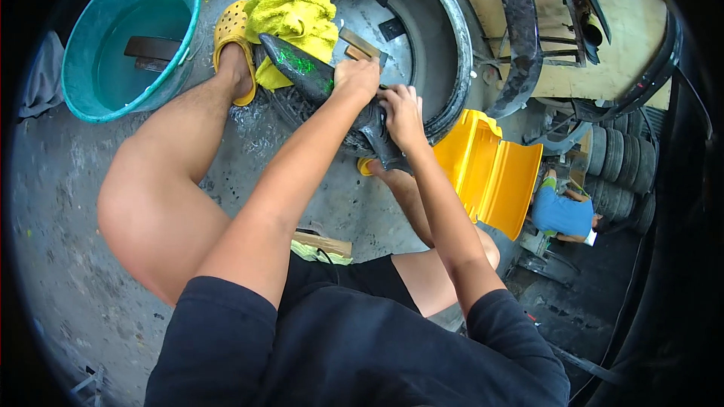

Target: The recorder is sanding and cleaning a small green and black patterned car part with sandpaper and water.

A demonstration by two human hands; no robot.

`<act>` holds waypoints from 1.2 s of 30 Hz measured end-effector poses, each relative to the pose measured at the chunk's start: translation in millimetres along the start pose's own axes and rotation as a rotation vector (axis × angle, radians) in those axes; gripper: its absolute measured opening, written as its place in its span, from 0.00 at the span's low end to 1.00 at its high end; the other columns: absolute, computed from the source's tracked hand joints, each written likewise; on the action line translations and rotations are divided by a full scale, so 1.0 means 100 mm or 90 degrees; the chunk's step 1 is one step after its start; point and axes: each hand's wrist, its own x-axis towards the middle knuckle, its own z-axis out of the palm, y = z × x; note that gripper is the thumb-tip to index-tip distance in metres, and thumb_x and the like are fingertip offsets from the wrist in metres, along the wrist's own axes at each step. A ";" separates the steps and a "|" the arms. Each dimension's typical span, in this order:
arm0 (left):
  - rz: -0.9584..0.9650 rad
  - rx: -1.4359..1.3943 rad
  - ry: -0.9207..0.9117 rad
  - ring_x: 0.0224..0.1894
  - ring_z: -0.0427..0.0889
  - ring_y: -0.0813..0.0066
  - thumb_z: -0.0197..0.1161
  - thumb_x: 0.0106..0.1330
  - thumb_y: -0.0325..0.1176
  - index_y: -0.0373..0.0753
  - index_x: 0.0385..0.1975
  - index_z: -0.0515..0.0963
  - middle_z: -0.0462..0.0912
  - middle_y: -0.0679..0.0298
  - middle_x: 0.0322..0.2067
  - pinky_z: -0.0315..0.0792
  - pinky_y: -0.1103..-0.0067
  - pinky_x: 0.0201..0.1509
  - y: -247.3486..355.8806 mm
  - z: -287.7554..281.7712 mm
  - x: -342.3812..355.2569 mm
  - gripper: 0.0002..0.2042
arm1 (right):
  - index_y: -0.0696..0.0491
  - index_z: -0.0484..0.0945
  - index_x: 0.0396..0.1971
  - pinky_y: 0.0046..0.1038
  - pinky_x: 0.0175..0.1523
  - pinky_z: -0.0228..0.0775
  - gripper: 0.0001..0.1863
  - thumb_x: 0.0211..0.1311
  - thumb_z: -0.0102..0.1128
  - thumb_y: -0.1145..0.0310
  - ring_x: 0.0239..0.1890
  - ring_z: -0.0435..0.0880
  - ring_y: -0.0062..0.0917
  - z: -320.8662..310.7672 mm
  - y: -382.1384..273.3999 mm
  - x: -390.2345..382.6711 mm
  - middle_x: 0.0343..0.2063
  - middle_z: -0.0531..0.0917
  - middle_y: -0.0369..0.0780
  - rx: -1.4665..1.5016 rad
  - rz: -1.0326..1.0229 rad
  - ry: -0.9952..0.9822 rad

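With fingers of left hand [357, 81] and right hand [404, 113] bent over the dark curved part [308, 74], grip unclear, brace it steadily against the tire [458, 38].

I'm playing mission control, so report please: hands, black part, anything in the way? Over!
Left hand and right hand at black part, grips unclear. Part slants over near side of tire. Yellow cloth bunched against part's left end.
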 end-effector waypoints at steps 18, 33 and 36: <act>-0.048 0.061 -0.026 0.47 0.84 0.63 0.50 0.68 0.35 0.41 0.50 0.75 0.84 0.56 0.44 0.76 0.70 0.49 -0.06 0.09 0.02 0.14 | 0.50 0.82 0.42 0.38 0.52 0.61 0.19 0.48 0.54 0.80 0.49 0.71 0.34 -0.16 -0.23 -0.41 0.45 0.78 0.37 -0.015 -0.080 -0.052; -0.013 0.223 -0.057 0.52 0.82 0.63 0.47 0.69 0.37 0.43 0.48 0.80 0.83 0.59 0.49 0.70 0.61 0.55 0.08 0.06 -0.01 0.16 | 0.49 0.82 0.45 0.38 0.48 0.62 0.16 0.56 0.56 0.74 0.46 0.72 0.35 0.05 0.02 -0.15 0.44 0.79 0.38 0.029 0.013 0.041; -0.018 0.237 -0.117 0.54 0.81 0.61 0.46 0.70 0.41 0.43 0.50 0.80 0.81 0.59 0.52 0.67 0.58 0.58 0.08 0.03 -0.05 0.18 | 0.49 0.82 0.46 0.38 0.47 0.63 0.15 0.59 0.56 0.72 0.45 0.72 0.36 0.13 -0.12 -0.24 0.41 0.78 0.38 -0.027 0.061 0.056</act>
